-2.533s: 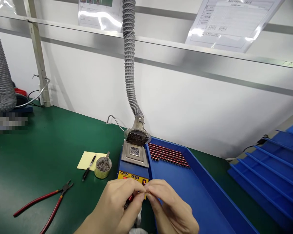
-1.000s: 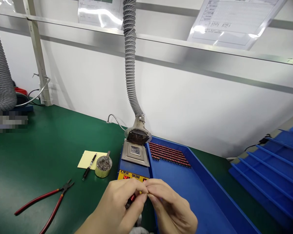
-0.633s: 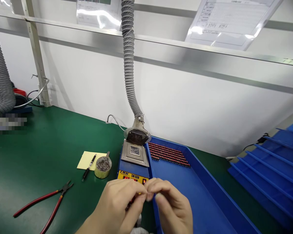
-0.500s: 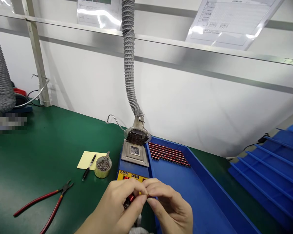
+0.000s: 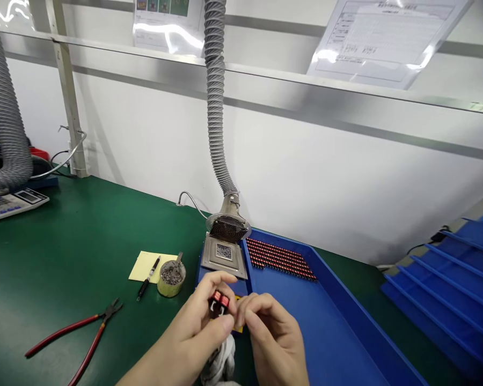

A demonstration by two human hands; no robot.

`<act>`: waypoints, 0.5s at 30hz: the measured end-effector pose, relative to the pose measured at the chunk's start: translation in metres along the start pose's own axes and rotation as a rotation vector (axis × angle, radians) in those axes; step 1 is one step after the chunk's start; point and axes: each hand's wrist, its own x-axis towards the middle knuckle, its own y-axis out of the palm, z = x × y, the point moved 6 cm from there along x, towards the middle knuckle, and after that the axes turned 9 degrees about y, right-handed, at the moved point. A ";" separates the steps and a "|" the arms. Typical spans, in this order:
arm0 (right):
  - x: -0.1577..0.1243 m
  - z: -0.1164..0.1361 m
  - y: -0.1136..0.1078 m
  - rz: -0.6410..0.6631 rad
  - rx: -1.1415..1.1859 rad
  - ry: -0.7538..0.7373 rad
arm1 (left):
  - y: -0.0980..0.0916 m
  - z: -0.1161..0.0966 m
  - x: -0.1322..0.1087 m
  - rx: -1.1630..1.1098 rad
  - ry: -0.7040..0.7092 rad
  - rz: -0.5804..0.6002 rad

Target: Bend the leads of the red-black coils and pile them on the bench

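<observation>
My left hand (image 5: 201, 327) is closed around small red-and-black parts (image 5: 220, 301), with two red faces and pale curved bits showing between thumb and fingers. Fingertips of my right hand (image 5: 271, 332) are pinched together and touch the left fingers; whatever lies in that pinch is hidden. A whitish bundle (image 5: 224, 359), cloth or strands, shows under my left hand. Just beyond the hands stands a blue heating unit with a metal plate (image 5: 224, 260) and a yellow front panel, mostly covered by my fingers.
A blue tray (image 5: 326, 321) holds rows of red-and-black parts (image 5: 279, 259). To the left lie red-handled pliers (image 5: 104, 316), a pen (image 5: 148, 279), yellow paper (image 5: 139, 268) and a round tin (image 5: 170, 289). An exhaust hose (image 5: 215, 107) hangs above the unit. Blue ribbed trays (image 5: 446, 300) stand right.
My left hand has turned, bringing the red parts into fuller view. My right hand has shifted slightly left. More of the whitish bundle shows, and the view has shifted a little.
</observation>
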 end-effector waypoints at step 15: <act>-0.002 -0.041 0.022 -0.211 0.348 0.312 | -0.024 0.007 0.017 -0.143 -0.026 -0.316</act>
